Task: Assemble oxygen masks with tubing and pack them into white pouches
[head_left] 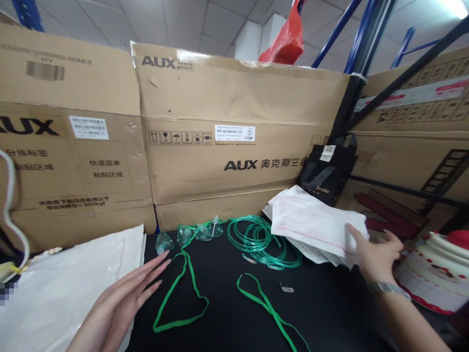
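Observation:
My left hand (126, 293) is open, palm inward and fingers stretched out, with its fingertips beside a clear plastic mask (163, 243). More clear masks (203, 231) lie in a row to the right of it, with a green elastic strap (179, 322) looped in front of them. My right hand (377, 252) has its fingers apart, one fingertip touching the right end of a stack of white packets (318, 220). Between the hands lie a coil of green tubing (256, 239), another green strap (269, 308) and small metal strips (287, 288).
Large cardboard boxes (234, 107) stand along the back of the black table (227, 303). White plastic sheets or bags (73, 288) cover the left side. A black bag (326, 171) stands behind the packets, and a white-and-red jar (434, 274) is at the right edge.

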A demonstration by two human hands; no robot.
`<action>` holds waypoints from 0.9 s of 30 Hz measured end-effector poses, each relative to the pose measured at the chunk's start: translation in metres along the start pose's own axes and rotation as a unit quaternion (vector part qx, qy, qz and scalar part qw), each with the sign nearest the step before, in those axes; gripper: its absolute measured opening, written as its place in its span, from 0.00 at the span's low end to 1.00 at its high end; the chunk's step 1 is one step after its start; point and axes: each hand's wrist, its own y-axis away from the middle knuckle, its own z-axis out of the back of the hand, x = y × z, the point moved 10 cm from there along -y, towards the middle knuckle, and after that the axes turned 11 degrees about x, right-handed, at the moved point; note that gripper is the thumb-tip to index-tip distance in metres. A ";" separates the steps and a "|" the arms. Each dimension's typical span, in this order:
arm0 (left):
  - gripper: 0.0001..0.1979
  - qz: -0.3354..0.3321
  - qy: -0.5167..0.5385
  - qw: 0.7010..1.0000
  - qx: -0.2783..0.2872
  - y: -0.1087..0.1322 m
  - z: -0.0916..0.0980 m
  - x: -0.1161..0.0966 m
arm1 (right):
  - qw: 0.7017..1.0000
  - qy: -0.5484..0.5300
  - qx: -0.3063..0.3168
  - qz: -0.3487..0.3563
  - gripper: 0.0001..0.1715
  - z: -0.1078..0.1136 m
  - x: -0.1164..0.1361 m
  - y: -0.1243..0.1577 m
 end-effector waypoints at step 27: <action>0.18 0.002 0.016 1.000 -0.007 -0.002 0.010 0.007 | 0.650 0.358 0.377 0.554 0.45 -0.102 0.066 0.113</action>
